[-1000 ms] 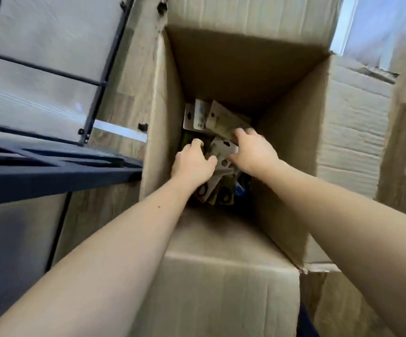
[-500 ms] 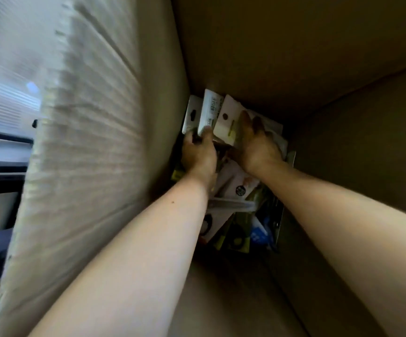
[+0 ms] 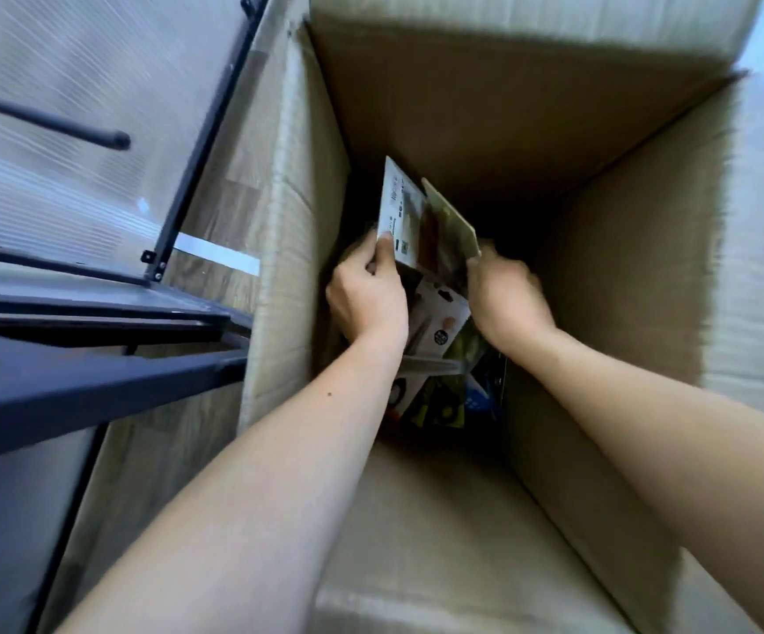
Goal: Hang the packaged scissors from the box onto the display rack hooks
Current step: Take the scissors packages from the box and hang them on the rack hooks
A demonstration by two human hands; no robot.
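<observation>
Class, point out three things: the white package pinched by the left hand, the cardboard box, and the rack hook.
white package (image 3: 400, 212): head view, middle of its printed face.
cardboard box (image 3: 462, 107): head view, far inner wall.
rack hook (image 3: 119, 140): head view, its rounded tip.

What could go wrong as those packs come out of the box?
The left hand pinches the white pack only at its lower edge, so it might slip among the loose packs. The box is deep and narrow; a pack could snag its wall. The right hand looks blurred, grip unclear.
</observation>
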